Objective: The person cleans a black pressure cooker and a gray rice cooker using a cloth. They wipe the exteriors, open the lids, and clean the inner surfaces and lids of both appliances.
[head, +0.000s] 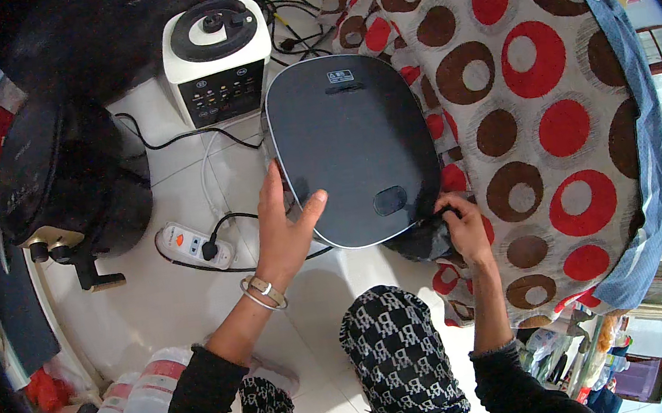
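Note:
In front of me stands a kitchen appliance with a dark grey, rounded lid point(348, 138) and a light rim. My left hand point(284, 223) rests against its left side, fingers spread and the thumb over the lid's edge. At its lower right corner my right hand point(463, 223) pinches a dark grey cloth point(425, 242), which hangs beside the appliance's near side. The body below the lid is mostly hidden.
A white appliance with a control panel point(222, 91), a black air fryer point(74, 185) and a plugged power strip point(196, 245) stand left. Cables point(299, 16) lie behind. A dotted cloth cover point(516, 126) hangs at right; large plastic bottles point(146, 407) stand lower left.

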A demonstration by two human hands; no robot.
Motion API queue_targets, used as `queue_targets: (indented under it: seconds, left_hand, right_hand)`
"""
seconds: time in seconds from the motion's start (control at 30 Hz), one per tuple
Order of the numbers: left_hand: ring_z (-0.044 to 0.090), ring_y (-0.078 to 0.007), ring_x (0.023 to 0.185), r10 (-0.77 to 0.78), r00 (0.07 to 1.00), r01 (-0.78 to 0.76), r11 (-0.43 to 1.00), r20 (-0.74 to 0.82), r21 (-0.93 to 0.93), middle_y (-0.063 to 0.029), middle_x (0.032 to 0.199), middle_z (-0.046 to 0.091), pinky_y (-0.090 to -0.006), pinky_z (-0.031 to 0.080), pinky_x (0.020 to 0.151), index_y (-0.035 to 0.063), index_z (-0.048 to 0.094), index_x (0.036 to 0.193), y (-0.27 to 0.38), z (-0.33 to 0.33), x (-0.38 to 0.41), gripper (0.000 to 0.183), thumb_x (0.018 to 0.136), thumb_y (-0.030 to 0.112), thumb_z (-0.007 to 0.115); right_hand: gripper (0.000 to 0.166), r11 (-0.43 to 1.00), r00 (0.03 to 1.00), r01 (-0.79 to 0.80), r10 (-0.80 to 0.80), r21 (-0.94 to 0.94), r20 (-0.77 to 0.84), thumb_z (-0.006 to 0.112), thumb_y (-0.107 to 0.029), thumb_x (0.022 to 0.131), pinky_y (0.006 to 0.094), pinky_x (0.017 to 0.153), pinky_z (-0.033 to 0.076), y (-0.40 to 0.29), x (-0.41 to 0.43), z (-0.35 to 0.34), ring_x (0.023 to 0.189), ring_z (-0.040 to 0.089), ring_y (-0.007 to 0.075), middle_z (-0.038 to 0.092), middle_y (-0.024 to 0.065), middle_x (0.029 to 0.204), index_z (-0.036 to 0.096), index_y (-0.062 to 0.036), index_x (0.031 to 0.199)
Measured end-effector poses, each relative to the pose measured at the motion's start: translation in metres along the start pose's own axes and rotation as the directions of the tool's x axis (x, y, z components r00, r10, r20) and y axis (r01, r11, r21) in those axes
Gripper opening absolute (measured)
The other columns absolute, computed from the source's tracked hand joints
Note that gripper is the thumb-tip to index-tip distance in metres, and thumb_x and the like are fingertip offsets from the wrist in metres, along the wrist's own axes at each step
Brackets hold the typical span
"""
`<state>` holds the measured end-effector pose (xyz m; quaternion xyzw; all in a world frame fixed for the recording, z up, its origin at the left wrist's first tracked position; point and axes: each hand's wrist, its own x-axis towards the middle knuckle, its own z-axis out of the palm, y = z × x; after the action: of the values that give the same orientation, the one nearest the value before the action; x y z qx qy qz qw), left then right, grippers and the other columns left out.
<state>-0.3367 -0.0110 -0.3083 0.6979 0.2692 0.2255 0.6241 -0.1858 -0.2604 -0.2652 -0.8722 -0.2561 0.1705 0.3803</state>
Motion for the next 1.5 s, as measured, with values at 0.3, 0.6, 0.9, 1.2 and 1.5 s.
queue_targets:
  seconds: [0.3, 0.6, 0.9, 1.2, 1.5]
  left_hand:
    - [0.043, -0.0293, 0.121, 0.027, 0.999, -0.026, 0.999, -0.035, 0.021, -0.0215, 0.131, 0.044, -0.0386, 0.033, 0.101, -0.0044, 0.036, 0.133, -0.012, -0.016, 0.014, 0.065, 0.083, 0.028, 0.063]
    - [0.04, -0.0257, 0.126, -0.019, 1.0, 0.021, 0.997, 0.015, -0.072, -0.0164, 0.135, 0.043, -0.0348, 0.03, 0.104, 0.0038, 0.036, 0.137, -0.016, -0.035, 0.017, 0.056, 0.087, 0.021, 0.056]
    - [0.041, -0.0235, 0.125, -0.026, 0.997, 0.022, 0.998, -0.077, -0.06, -0.0154, 0.137, 0.041, -0.0334, 0.031, 0.103, 0.0037, 0.038, 0.137, -0.017, -0.024, -0.003, 0.053, 0.088, 0.017, 0.055]
    - [0.037, -0.0245, 0.127, -0.087, 0.969, 0.077, 0.996, -0.233, -0.053, -0.0139, 0.138, 0.039, -0.034, 0.029, 0.104, 0.003, 0.036, 0.137, -0.013, -0.016, -0.046, 0.051, 0.089, 0.012, 0.052]
    - [0.037, -0.0205, 0.127, -0.062, 0.966, 0.03, 0.991, -0.249, -0.131, -0.0111, 0.139, 0.04, -0.0316, 0.027, 0.105, 0.0012, 0.038, 0.136, -0.025, -0.026, -0.04, 0.047, 0.092, 0.013, 0.048]
  right_hand:
    - [0.012, 1.0, 0.996, -0.004, 0.001, 0.03, 0.09, 0.045, 0.006, 0.072, 0.0244, 0.076, 0.04, -0.038, -0.033, 0.02, 0.078, 0.051, 0.0144, 0.053, 0.0057, 0.079, 0.054, 0.0025, 0.08]
    - [0.016, 0.99, 0.984, -0.093, 0.076, 0.104, 0.16, 0.045, 0.007, 0.073, 0.0311, 0.094, 0.038, -0.033, -0.05, -0.006, 0.11, 0.054, 0.0254, 0.059, 0.0187, 0.114, 0.055, 0.0027, 0.085]
    - [0.018, 0.97, 0.983, -0.134, 0.105, 0.204, 0.148, 0.042, 0.009, 0.075, 0.029, 0.101, 0.03, -0.011, -0.001, -0.002, 0.117, 0.047, 0.0202, 0.057, 0.0124, 0.117, 0.055, 0.0011, 0.084]
    - [0.014, 0.969, 0.978, -0.133, 0.095, 0.209, 0.184, 0.044, 0.006, 0.073, 0.0334, 0.103, 0.028, -0.02, 0.0, -0.006, 0.122, 0.043, 0.0249, 0.056, 0.0173, 0.12, 0.056, 0.0012, 0.079]
    - [0.019, 0.995, 0.993, 0.09, -0.086, -0.051, 0.078, 0.043, 0.008, 0.071, 0.0326, 0.091, 0.043, -0.066, -0.014, -0.022, 0.1, 0.059, 0.0234, 0.065, 0.0142, 0.102, 0.057, 0.0031, 0.083]
